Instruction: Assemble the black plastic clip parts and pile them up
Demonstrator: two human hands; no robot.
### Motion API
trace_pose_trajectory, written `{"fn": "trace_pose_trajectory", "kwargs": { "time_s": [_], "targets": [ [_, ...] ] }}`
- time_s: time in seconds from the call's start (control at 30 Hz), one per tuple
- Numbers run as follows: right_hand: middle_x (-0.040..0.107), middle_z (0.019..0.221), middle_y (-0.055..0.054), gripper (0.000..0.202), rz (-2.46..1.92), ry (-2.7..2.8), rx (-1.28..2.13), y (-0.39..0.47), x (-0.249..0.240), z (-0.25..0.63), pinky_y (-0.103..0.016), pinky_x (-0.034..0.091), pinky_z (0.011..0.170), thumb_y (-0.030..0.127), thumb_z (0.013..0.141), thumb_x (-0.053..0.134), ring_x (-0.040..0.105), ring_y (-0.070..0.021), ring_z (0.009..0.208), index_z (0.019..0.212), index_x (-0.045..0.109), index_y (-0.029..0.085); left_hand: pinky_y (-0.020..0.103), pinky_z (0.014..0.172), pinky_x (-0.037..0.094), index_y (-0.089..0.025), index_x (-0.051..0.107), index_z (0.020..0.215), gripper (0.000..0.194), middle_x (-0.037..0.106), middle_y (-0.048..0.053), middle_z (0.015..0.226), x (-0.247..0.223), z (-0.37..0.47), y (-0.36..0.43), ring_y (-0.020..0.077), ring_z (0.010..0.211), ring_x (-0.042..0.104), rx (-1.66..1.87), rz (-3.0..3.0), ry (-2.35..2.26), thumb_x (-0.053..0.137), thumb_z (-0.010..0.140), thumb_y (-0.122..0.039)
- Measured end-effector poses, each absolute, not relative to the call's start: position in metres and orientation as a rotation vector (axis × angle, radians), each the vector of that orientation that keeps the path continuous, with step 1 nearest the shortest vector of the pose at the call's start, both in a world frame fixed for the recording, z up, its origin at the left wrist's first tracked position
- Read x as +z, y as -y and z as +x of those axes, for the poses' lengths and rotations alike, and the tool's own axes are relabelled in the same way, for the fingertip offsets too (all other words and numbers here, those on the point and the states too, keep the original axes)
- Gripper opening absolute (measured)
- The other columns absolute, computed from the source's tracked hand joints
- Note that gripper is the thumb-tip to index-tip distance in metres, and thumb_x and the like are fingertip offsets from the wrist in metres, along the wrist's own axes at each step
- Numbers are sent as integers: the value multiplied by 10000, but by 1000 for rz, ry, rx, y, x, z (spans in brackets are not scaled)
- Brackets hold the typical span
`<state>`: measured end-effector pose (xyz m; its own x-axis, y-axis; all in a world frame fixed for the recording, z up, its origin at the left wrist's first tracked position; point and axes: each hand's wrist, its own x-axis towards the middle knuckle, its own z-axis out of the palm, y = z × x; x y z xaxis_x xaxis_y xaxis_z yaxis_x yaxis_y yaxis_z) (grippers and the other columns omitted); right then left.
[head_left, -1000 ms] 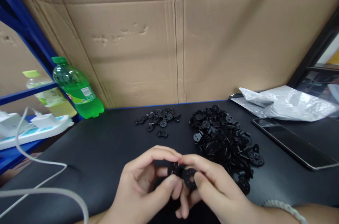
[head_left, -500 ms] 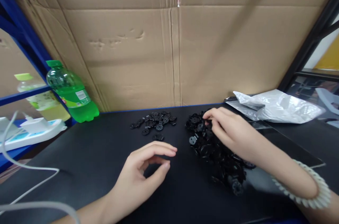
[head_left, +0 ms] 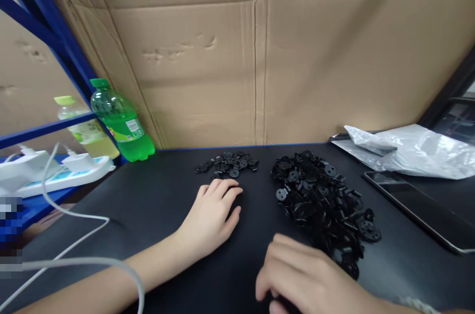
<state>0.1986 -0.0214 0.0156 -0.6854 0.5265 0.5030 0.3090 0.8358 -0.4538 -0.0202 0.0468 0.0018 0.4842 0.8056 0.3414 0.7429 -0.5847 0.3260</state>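
My left hand (head_left: 215,215) lies palm down at the near edge of a small pile of black round plastic parts (head_left: 233,161). Its fingers are stretched out and apart, and the space under the palm is hidden. Nearer to me, my right hand (head_left: 300,274) is held low over the table with its fingers curled inward. What it holds, if anything, is hidden behind the fingers. Just beyond that hand spreads a larger heap of the same black parts (head_left: 315,185), several of them disc-shaped with small holes.
A tablet-like dark flat device (head_left: 419,210) lies at the right, before a silvery plastic bag (head_left: 419,148). At the left stand a green drink bottle (head_left: 126,128) and a white power strip (head_left: 89,173). A white cable (head_left: 85,262) crosses the near left. Cardboard (head_left: 208,71) walls the back.
My right hand has left the big heap and come down toward me, fingers curled. The left hand has turned palm down and moved up to the small pile. The view has shifted slightly.
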Motion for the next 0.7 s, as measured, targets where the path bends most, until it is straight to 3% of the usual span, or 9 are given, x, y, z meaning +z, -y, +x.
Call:
{"fn": "trace_pose_trajectory", "kwargs": {
  "time_s": [0.13,0.3,0.43,0.57,0.67,0.7],
  "targets": [
    [585,658,11,183,-728,2347,801,18,-18,188,-198,410,548,31,695,557,533,-124,610,772,654,165,420,883,472,-208,592,966,155,626,65,1113,2,-11,-32,254,1035,574,589,2638,-1167,543,865,-100],
    [565,705,10,223,-835,2154,1102,17,-11,187,-192,384,531,32,665,526,513,-106,593,782,671,154,313,761,490,-211,510,912,159,577,18,925,1,-7,-20,196,869,563,616,2521,-1034,553,880,-61],
    [559,664,22,265,-929,2092,1246,18,-2,187,-189,381,527,7,651,505,513,-104,581,789,687,141,382,866,496,-213,535,1072,275,575,51,1076,-2,-9,-21,231,985,574,691,2461,-1157,634,852,-82],
    [579,638,32,229,-851,2110,1179,18,-12,186,-182,367,534,-1,684,538,505,-95,580,747,688,159,404,814,523,-180,544,1024,191,606,50,952,-3,-7,-27,235,896,596,685,2498,-1228,653,869,-157],
    [569,593,55,78,-739,2159,1121,20,-27,183,-173,368,528,145,785,670,503,-94,566,724,659,193,486,873,508,-146,542,1150,281,595,128,1131,-4,-6,-34,291,1018,575,695,2573,-1273,636,891,-198],
    [572,590,56,134,-699,2195,1075,21,-32,182,-175,378,534,241,836,682,510,-95,564,714,643,199,528,902,489,-149,528,1227,347,569,152,1225,-5,-6,-37,323,1088,549,683,2599,-1273,626,899,-206]
  ]
}}
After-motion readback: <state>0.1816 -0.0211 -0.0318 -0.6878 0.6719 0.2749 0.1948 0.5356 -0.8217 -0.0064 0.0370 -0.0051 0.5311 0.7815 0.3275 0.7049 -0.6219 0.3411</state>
